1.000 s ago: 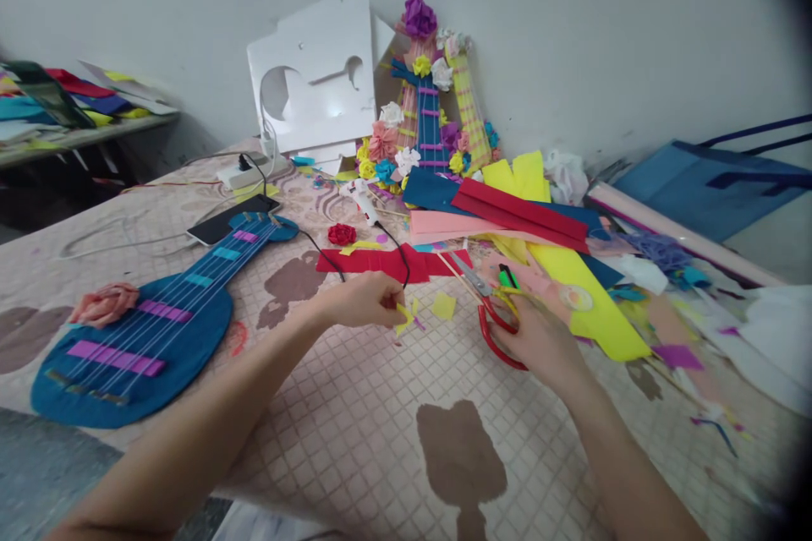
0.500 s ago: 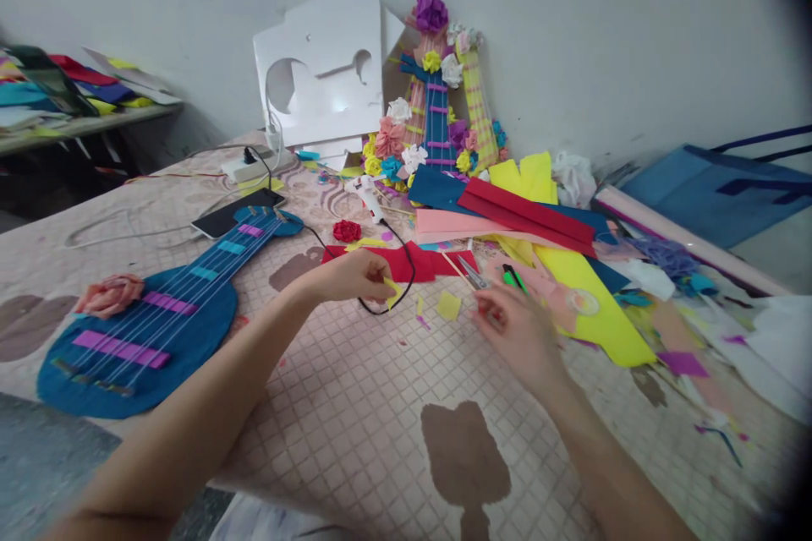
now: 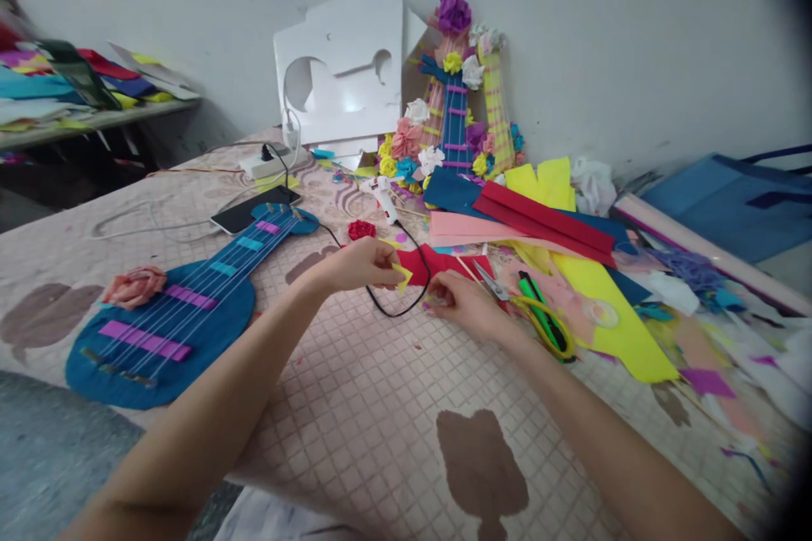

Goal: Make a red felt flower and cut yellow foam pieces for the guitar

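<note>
My left hand [image 3: 366,264] pinches a small yellow piece of paper [image 3: 403,277] above the table. Close by on the right, my right hand [image 3: 466,303] reaches low over the tabletop with its fingers bent together. What lies between those fingertips is too small to make out. Yellow-handled scissors [image 3: 544,323] lie just beyond the right wrist, blades pointing away, next to a green utility knife [image 3: 539,304]. Red paper [image 3: 437,264] spreads behind both hands, and a black cord [image 3: 401,314] loops between them.
To the left lies a blue paper guitar [image 3: 171,325] with a pink flower. A white glue gun [image 3: 381,196], a red paper rose [image 3: 361,230] and a phone [image 3: 254,210] sit farther back. Coloured paper strips [image 3: 545,220] and scraps cover the right side. Decorated guitars [image 3: 455,118] lean against the wall.
My right hand has let go of the scissors and moved left, over the small yellow scraps. My left hand still holds its yellow paper. The camera view has shifted slightly left.
</note>
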A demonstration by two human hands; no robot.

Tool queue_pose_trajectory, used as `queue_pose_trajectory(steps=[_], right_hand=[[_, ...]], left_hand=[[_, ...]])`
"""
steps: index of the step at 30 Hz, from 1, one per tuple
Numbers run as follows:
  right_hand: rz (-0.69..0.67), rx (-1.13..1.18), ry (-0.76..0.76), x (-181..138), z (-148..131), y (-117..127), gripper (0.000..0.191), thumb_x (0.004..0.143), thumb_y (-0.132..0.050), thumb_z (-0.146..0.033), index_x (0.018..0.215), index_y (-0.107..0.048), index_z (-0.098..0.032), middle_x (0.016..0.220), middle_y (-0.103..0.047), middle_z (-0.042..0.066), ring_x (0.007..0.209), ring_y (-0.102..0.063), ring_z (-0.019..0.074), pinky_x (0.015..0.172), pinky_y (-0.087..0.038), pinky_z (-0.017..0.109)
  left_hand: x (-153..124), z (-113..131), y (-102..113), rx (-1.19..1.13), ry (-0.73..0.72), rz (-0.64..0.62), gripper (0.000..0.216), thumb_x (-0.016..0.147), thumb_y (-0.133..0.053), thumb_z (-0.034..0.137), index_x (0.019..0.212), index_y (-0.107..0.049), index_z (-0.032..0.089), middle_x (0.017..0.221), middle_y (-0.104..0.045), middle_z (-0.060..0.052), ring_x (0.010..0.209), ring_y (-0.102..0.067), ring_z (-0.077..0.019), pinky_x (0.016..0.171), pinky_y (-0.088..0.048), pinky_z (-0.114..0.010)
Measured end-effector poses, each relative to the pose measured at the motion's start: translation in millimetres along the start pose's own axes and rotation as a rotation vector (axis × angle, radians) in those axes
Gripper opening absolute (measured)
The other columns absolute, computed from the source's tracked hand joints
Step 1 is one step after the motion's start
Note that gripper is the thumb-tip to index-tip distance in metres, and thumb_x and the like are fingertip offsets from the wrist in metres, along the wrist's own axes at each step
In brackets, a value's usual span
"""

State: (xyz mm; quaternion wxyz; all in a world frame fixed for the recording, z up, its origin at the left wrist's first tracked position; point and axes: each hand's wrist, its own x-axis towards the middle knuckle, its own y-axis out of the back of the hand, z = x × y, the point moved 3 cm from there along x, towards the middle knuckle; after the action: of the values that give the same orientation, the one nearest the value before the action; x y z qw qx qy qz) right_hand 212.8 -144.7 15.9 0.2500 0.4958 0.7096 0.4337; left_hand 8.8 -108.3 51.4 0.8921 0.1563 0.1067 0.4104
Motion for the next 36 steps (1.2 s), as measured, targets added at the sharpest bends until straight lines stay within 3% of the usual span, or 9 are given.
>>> queue_pose_trajectory(steps=[4, 8, 11, 17, 20, 23, 28, 33, 36], right_hand=[[0.003, 0.004, 0.022, 3, -3, -5, 0.008, 0.08, -0.064, -0.02, 0.079, -0.057, -0.018, 0.077, -0.057, 0.0, 0.067, -0.052, 0.0128, 0.059, -0.037, 0.024], [0.05, -0.004, 0.041, 2, 1, -6, 0.008, 0.082, -0.057, -0.015, 0.075, -0.054, -0.019, 0.079, -0.057, 0.002, 0.073, -0.054, 0.0151, 0.066, -0.038, 0.026], [0.119, -0.01, 0.032, -1, 11, 7, 0.01, 0.081, -0.052, -0.013, 0.074, -0.052, -0.02, 0.08, -0.058, 0.003, 0.076, -0.054, 0.0165, 0.067, -0.039, 0.028], [0.266, -0.023, -0.041, 5, 34, 39, 0.007, 0.083, -0.05, -0.02, 0.076, -0.048, -0.022, 0.068, -0.059, -0.001, 0.062, -0.056, 0.0151, 0.058, -0.041, 0.026], [0.317, -0.066, -0.06, 30, 38, 47, 0.003, 0.084, -0.049, -0.022, 0.085, -0.052, -0.02, 0.073, -0.062, 0.001, 0.064, -0.059, 0.015, 0.058, -0.044, 0.025], [0.331, -0.157, -0.07, 68, 35, 50, 0.016, 0.085, -0.047, -0.017, 0.097, -0.056, -0.018, 0.08, -0.065, 0.003, 0.073, -0.062, 0.0159, 0.065, -0.045, 0.025], [0.322, -0.374, -0.126, 129, 27, 42, 0.022, 0.092, -0.043, -0.021, 0.092, -0.063, -0.013, 0.097, -0.067, 0.016, 0.095, -0.062, 0.0247, 0.08, -0.043, 0.033], [0.249, -0.505, -0.196, 167, 28, 33, 0.031, 0.095, -0.043, -0.031, 0.098, -0.065, -0.01, 0.101, -0.068, 0.022, 0.1, -0.063, 0.0289, 0.081, -0.045, 0.035], [0.154, -0.528, -0.195, 182, 34, 33, 0.025, 0.093, -0.051, -0.031, 0.104, -0.064, -0.012, 0.106, -0.066, 0.017, 0.1, -0.063, 0.0256, 0.083, -0.048, 0.037]], left_hand=[[1, -3, 1, -0.025, 0.004, 0.032, 0.018, 0.073, -0.065, 0.03, 0.07, -0.058, 0.014, 0.064, -0.061, 0.0, 0.06, -0.056, -0.0097, 0.056, -0.042, -0.021], [1, -1, 1, -0.034, 0.024, 0.06, 0.016, 0.074, -0.066, 0.028, 0.07, -0.059, 0.014, 0.064, -0.061, 0.0, 0.06, -0.056, -0.0095, 0.057, -0.042, -0.021], [0, 3, 3, -0.025, 0.027, 0.081, 0.015, 0.074, -0.067, 0.026, 0.07, -0.06, 0.013, 0.063, -0.061, 0.0, 0.058, -0.055, -0.0088, 0.055, -0.041, -0.02], [1, -1, 3, -0.048, 0.03, 0.078, 0.016, 0.074, -0.067, 0.027, 0.071, -0.06, 0.013, 0.065, -0.064, -0.002, 0.06, -0.057, -0.0094, 0.055, -0.043, -0.021], [4, -6, -1, -0.074, 0.022, 0.05, 0.017, 0.073, -0.067, 0.029, 0.07, -0.059, 0.014, 0.067, -0.065, -0.002, 0.061, -0.059, -0.0101, 0.057, -0.044, -0.021], [6, -9, -5, -0.085, 0.01, 0.031, 0.018, 0.073, -0.066, 0.029, 0.068, -0.057, 0.015, 0.064, -0.064, -0.001, 0.058, -0.058, -0.0095, 0.055, -0.044, -0.021], [7, -9, -9, -0.04, -0.007, 0.056, 0.016, 0.072, -0.066, 0.026, 0.066, -0.058, 0.014, 0.06, -0.063, -0.001, 0.056, -0.056, -0.0092, 0.052, -0.04, -0.02], [4, -4, -8, -0.073, -0.001, 0.073, 0.016, 0.073, -0.064, 0.025, 0.065, -0.056, 0.014, 0.058, -0.062, 0.0, 0.054, -0.056, -0.0086, 0.051, -0.04, -0.019], [4, -3, -10, -0.056, -0.003, 0.083, 0.016, 0.073, -0.064, 0.026, 0.066, -0.057, 0.014, 0.06, -0.063, -0.001, 0.055, -0.057, -0.0091, 0.05, -0.039, -0.019]])
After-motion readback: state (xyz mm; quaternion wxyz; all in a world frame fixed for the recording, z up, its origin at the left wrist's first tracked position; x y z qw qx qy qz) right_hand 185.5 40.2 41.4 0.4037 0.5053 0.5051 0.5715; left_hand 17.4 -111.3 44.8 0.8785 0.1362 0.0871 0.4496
